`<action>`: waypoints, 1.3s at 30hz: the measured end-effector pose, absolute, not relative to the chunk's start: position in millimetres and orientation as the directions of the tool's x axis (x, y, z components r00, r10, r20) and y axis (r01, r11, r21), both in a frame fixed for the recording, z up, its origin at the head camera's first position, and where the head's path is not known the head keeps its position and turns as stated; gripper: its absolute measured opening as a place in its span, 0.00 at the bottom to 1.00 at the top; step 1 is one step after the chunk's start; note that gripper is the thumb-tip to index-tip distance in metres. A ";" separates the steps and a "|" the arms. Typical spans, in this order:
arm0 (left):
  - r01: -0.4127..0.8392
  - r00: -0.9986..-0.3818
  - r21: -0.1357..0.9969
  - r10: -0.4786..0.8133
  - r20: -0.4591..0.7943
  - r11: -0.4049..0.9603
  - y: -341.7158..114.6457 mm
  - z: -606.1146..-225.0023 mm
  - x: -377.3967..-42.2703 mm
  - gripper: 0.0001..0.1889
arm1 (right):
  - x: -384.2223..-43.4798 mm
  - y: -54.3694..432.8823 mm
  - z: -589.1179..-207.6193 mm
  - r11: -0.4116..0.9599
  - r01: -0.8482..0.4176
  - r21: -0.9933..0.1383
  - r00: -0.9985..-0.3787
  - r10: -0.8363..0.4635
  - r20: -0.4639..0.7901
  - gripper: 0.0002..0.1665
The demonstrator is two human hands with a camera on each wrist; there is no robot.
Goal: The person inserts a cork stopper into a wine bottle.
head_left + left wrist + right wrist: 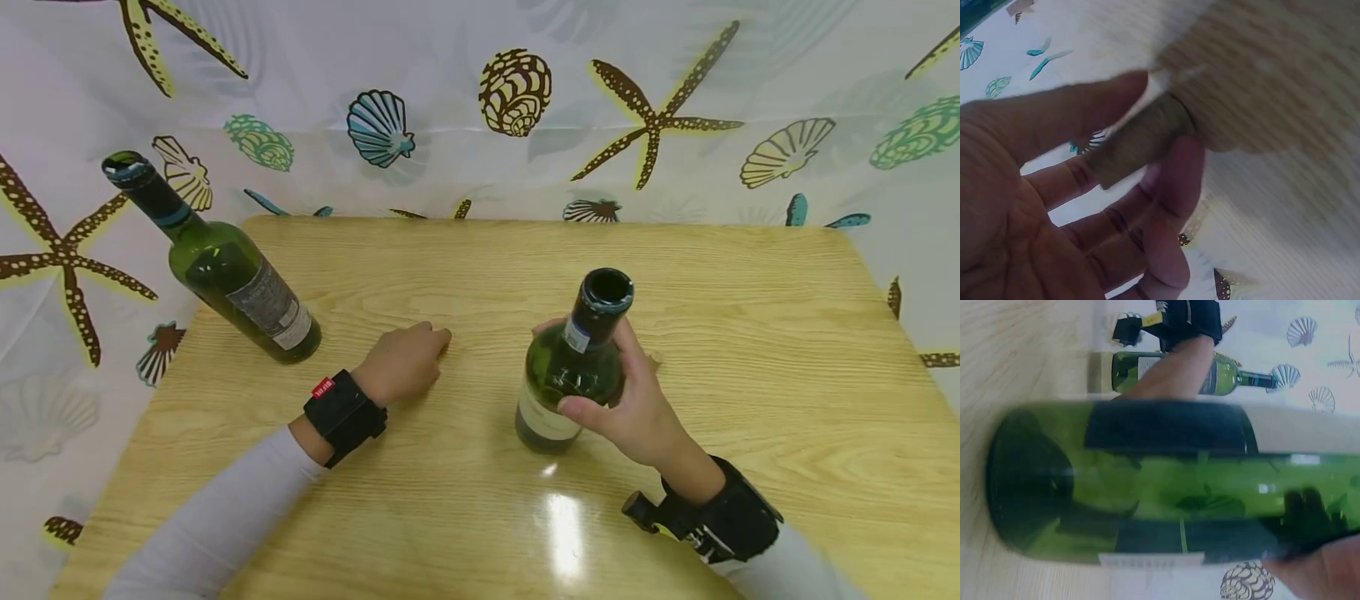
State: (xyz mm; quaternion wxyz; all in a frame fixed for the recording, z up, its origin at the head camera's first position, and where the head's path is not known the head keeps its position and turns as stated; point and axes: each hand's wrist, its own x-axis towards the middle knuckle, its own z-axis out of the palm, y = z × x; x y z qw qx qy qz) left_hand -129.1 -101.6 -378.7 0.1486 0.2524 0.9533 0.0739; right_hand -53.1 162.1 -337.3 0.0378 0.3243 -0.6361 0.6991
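My right hand (648, 417) grips an uncorked green wine bottle (573, 367) round its shoulder, thumb on the near side. The bottle is roughly upright; whether its base touches the table I cannot tell. In the right wrist view the green glass of this bottle (1166, 487) fills the middle. My left hand (401, 362) is to the left of it, over the table. Between its thumb and a fingertip it pinches a cork (1144, 140), which the head view hides. A second green wine bottle (240, 287), with a dark label and open mouth, stands at the left.
The wooden table (450, 517) has a patterned cloth (442, 67) behind it and at its sides. A small tan piece (656, 360), mostly hidden, shows just behind my right hand. Both wrists wear black straps with cameras (345, 417).
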 end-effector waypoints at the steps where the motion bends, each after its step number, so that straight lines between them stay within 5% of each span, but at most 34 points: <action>1: 0.458 -0.828 0.224 0.505 -0.244 0.860 -101.0 -379.5 -129.7 0.06 | -54.2 164.4 -337.6 -0.201 -0.455 -0.868 -0.774 -0.394 0.496 0.41; 9: 0.554 -0.760 0.453 0.647 -0.068 0.698 -104.7 -338.6 -123.8 0.11 | -59.8 178.8 -343.5 -0.201 -0.377 -0.904 -0.656 -0.632 0.413 0.46; 18: 0.757 -0.597 0.579 0.680 0.427 0.302 -91.9 -242.6 -104.5 0.09 | -41.7 203.9 -382.3 0.038 -0.292 -0.956 -0.724 -0.661 0.195 0.54; 24: 0.819 -0.479 0.574 0.566 0.671 0.013 -72.4 -199.0 -91.8 0.09 | -31.8 201.0 -401.3 0.116 -0.251 -0.961 -0.800 -0.584 0.138 0.48; 33: 0.806 -0.385 0.559 0.545 0.745 -0.194 -32.7 -185.5 -88.9 0.10 | -28.2 195.0 -400.8 0.109 -0.226 -0.968 -0.823 -0.553 0.130 0.41; 39: 0.797 -0.419 0.583 0.551 0.722 -0.158 -28.1 -181.2 -86.3 0.10 | -28.6 196.7 -397.2 0.143 -0.211 -0.967 -0.828 -0.552 0.099 0.40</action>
